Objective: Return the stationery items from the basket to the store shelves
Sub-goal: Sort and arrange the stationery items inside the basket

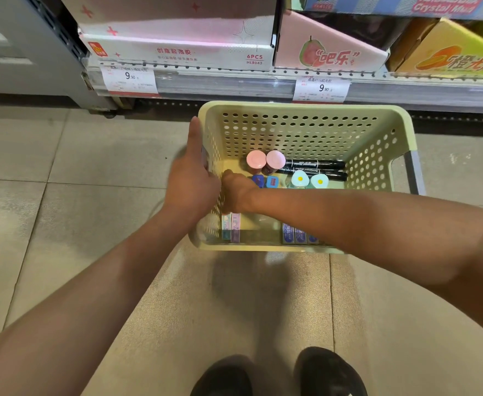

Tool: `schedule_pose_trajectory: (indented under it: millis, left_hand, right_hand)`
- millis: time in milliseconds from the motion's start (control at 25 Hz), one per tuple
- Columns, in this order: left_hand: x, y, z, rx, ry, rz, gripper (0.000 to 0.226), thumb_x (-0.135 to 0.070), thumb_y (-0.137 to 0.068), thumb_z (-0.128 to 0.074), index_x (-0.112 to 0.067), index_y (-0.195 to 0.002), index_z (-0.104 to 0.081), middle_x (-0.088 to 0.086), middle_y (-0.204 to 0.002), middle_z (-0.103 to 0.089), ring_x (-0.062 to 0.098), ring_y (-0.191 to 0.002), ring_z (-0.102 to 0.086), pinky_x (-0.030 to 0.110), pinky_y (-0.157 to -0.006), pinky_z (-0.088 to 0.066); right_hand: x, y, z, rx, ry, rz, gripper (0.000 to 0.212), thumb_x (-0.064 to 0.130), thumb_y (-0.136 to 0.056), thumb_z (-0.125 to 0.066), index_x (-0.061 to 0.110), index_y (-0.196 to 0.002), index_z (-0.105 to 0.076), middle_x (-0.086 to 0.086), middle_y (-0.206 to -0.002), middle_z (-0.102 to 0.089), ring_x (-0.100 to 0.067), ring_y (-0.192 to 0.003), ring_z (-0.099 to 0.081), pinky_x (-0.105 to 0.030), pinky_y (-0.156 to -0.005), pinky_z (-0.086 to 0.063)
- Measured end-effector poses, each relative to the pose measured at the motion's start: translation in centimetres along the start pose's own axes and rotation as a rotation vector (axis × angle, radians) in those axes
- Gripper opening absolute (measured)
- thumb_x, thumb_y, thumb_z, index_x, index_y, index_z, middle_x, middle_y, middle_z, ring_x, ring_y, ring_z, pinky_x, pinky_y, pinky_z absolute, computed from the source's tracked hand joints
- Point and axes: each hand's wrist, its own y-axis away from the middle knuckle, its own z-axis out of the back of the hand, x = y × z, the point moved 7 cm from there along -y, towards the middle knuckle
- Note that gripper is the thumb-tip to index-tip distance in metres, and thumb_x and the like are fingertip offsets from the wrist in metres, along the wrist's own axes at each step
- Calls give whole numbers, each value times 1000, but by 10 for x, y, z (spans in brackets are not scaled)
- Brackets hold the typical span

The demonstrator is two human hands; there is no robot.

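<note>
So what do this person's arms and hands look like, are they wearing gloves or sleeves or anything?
No gloves and no sleeves in view: both forearms are bare up to the frame edge. The left hand and right hand carry no visible rings, watch or bracelet. The only clothing seen is a pair of dark shoes at the bottom of the picture.

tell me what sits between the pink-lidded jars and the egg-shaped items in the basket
In the head view, two black markers lie between the pink-lidded jars and the egg-shaped items, on the basket floor.
</note>
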Motion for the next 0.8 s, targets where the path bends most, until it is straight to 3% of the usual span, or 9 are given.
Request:
schedule_pose_trajectory:
  millis: [80, 280, 480, 680, 800]
  left_hand:
    - [-1, 0, 1, 7, 9, -5, 88, -1, -85, -49, -28, -150, 2, 8, -119, -55, 15, -88, -47, 27, -76, -37]
    - [-6, 4, 3, -3, 29, -20, 83, -5, -87, -48, -25, -151, 1, 0, -102, -49, 16, -86, -47, 28, -76, -35]
    - [-6, 4, 3, 9, 15, -17, 84, -6, -87, -50, -25, -151, 2, -1, -99, -48, 16, -84, -48, 29, -74, -36]
    - [-2, 1, 1, -4, 0, -14, 82, -6, -89, -47, -27, -151, 2, 7, -112, -55, 16, -89, -50, 29, -76, -38]
    - [1, 0, 0, -6, -2, -12, 82, -4, -89, -46, -27, -151, 2, 10, -116, -56, 17, -90, -50, 30, -76, -38]
  right_hand:
    - [-1, 3, 7, -24, -44, 0, 36, 15, -94, -45, -1, -125, -48, -16, -127, -53, -29, -118, -53, -30, -83, -46]
    - [-11, 16, 29, -291, -78, 62, 31, -2, -85, -46, 2, -109, -65, -17, -110, -67, -30, -103, -63, -32, -82, -52]
    - [-14, 55, 37, -371, -80, 253, 22, 5, -81, -52, 1, -100, -61, -18, -99, -66, -34, -89, -62, -33, -67, -47]
    - [-15, 71, 19, -251, 176, 373, 26, 13, -87, -53, 1, -111, -55, -16, -111, -55, -34, -93, -60, -32, -63, -38]
    - [-14, 68, -1, -138, 118, 420, 21, 10, -85, -56, 4, -106, -57, -13, -111, -56, -29, -95, -59, -26, -67, -36]
